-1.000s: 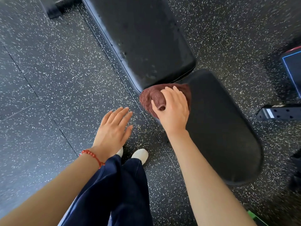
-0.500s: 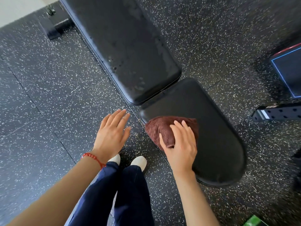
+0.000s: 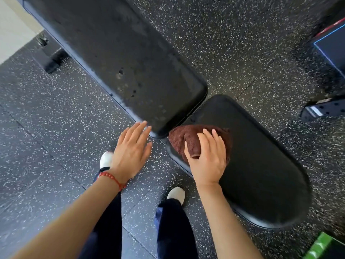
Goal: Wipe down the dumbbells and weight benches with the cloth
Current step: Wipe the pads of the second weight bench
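Maroon terry cloth (image 3: 188, 136), bunched into a loose wad, lies on the black seat pad (image 3: 261, 174) of the weight bench, at the pad's near corner next to the gap that parts it from the long back pad (image 3: 115, 58). The right hand (image 3: 207, 159) presses down on the cloth with the palm flat and the fingers (image 3: 216, 139) spread a little over the top of it, while the thumb hooks around a fold at the cloth's near edge, so the hand has a light hold on the fabric rather than a tight fist. Part of the cloth sticks out past the fingertips toward the gap. The back pad carries dull smears and a few small dark spots near its rounded end; the seat pad looks smoother and shinier. The left hand (image 3: 130, 148) is open and holds nothing, fingers straight and close together, its tips just beside the rounded corner of the back pad; whether they touch it I cannot tell. A red beaded bracelet (image 3: 112, 177) circles the left wrist. Below the forearms are dark blue trouser legs (image 3: 173, 227) and two pale shoes (image 3: 176, 193) standing on black rubber floor (image 3: 46, 137) flecked with white. A black bench foot (image 3: 54, 62) rests on the floor near the upper left, a blue-edged dark box (image 3: 334, 47) sits at the right edge, and something green (image 3: 324, 247) shows in the lower right corner.
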`<state>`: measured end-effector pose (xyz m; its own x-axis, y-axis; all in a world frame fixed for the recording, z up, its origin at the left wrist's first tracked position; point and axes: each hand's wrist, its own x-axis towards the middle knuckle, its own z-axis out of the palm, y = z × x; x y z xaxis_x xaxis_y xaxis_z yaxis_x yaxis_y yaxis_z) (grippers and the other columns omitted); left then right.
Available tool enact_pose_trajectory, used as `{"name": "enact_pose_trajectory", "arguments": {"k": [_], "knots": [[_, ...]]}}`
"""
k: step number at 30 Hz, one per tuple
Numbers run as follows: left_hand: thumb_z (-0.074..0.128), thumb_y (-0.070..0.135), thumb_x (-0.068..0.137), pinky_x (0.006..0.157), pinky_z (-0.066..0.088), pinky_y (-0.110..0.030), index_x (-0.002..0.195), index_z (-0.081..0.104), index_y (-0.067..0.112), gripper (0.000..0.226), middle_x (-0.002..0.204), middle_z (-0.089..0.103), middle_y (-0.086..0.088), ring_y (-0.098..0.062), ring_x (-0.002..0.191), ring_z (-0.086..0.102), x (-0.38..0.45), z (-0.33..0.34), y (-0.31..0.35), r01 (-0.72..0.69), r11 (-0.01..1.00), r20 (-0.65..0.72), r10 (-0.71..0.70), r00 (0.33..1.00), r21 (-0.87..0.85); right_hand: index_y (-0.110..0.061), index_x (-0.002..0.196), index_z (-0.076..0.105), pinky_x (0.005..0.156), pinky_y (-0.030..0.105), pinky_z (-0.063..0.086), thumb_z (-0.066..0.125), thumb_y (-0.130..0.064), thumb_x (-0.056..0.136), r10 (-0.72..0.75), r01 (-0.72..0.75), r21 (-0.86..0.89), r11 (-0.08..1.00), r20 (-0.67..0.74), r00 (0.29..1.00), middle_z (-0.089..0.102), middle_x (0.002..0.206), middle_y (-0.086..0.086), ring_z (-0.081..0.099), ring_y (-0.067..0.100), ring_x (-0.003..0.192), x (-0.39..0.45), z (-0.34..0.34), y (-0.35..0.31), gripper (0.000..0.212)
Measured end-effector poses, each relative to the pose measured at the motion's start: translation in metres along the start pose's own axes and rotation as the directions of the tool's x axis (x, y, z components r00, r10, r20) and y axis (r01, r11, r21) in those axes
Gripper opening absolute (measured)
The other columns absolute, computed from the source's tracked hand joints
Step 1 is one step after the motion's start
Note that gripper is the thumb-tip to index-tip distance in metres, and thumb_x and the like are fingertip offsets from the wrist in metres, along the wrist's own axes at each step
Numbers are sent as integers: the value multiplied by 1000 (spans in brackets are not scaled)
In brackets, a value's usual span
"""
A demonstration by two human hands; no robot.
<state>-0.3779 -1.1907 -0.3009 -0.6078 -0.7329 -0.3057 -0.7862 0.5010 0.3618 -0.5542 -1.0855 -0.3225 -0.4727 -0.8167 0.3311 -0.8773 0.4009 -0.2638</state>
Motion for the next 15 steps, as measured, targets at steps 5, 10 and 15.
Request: {"name": "enact_pose_trajectory", "arguments": {"k": [5,10,15], "knots": [[34,29,89,98,37,-52,124,53,-2,51,132,51,-20,-36,123,46,39,-20,-35,-123,992,-11,123,992,12,-1,94,69,94,49,50,79,-22,75,216,-211,64,975,-89,972,70,105,13,63,34,108,29,17,-29,30],[34,29,87,98,38,-50,122,54,-3,52,130,52,-20,-36,122,47,70,-50,-81,-219,975,3,219,976,39,1,102,68,86,53,52,80,-17,75,578,-530,287,798,-116,808,68,109,16,61,35,109,62,27,-72,35],[34,29,86,99,36,-52,124,53,-3,53,133,50,-21,-37,125,44,103,-68,-127,-299,950,32,298,954,88,-1,106,67,96,34,48,76,-21,77,698,-583,444,680,-150,700,67,112,13,62,32,108,95,59,-117,36]]}}
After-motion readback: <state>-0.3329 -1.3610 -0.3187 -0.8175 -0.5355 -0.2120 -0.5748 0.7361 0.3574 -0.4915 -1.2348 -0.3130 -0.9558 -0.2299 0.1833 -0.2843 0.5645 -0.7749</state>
